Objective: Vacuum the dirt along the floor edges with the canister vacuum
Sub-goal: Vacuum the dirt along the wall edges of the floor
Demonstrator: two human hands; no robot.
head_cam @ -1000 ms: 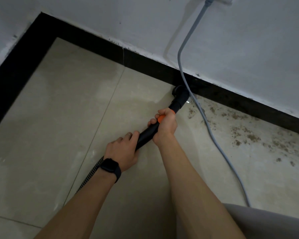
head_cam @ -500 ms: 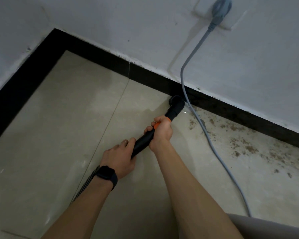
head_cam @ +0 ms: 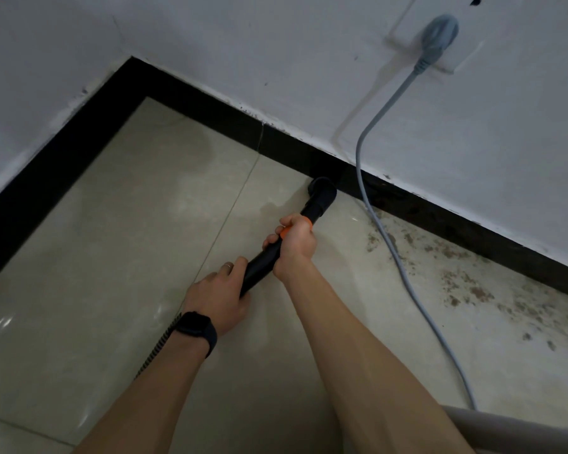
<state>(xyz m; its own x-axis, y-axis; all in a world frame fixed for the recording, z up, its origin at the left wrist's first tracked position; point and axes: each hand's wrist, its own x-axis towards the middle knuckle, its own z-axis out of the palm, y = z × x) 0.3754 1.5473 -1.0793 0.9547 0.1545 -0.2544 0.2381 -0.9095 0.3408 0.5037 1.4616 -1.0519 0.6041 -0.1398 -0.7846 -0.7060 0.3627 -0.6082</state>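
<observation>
At baseboard (head_cam: 440,221), left hand (head_cam: 218,294), right hand (head_cam: 295,244) grip wand (head_cam: 259,268).

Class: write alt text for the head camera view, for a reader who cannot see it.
A right hand and a left hand hold a black vacuum wand, its nozzle on the tiled floor at the black baseboard. To the right, brown dirt lies along the baseboard, crossed by a grey cord plugged into the wall.

Glossy, smooth beige floor tiles (head_cam: 112,290), gritty with crumbly brown dirt (head_cam: 473,290) at right. Matt black skirting (head_cam: 210,116). Chalky, scuffed white painted wall (head_cam: 276,44). Matt black plastic wand (head_cam: 263,263); striped braided hose (head_cam: 158,345); smooth grey rubbery cable (head_cam: 404,267).
</observation>
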